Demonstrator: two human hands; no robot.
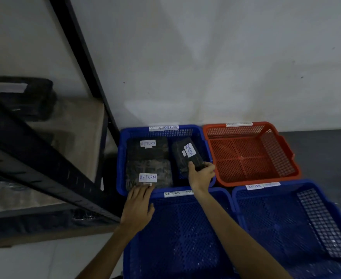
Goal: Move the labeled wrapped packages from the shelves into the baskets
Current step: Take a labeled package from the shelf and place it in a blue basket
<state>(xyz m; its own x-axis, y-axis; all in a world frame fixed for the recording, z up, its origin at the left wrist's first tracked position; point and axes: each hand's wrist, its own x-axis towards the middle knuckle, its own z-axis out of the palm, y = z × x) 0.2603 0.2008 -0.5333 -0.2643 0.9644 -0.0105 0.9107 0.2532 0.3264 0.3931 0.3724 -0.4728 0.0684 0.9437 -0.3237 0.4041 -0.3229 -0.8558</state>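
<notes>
Reaching into far blue basket point(123, 158), both hands on packages, grey floor point(316, 150), white wall point(205, 57)

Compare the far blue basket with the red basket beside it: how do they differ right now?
The far blue basket holds three dark wrapped packages marked RETURN; the red basket holds none. Both hands reach into the blue one; none touch the red. Both are mesh plastic with a white label on the back rim.

Three dark wrapped packages point(148, 156) labelled RETURN lie in the centre blue basket point(121, 158); another on the upper-left shelf point(81, 125).
</notes>
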